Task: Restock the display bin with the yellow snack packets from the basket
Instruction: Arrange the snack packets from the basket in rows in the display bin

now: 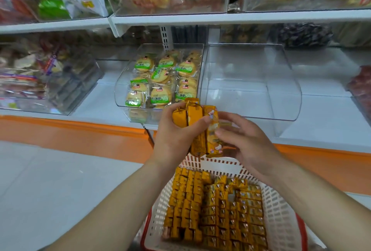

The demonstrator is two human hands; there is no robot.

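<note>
Left grip [172, 134] wraps my stack of yellow snack packets [197, 128], right grip [247, 140] pinches the edge; outer ones might slip before I reach the display bin [251, 90].

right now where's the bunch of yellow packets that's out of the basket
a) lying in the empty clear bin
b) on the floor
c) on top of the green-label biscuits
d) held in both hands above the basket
D: the left hand grips the yellow packets above the basket, the right hand curls round their other side, and the clear bin holds none yet.
</note>
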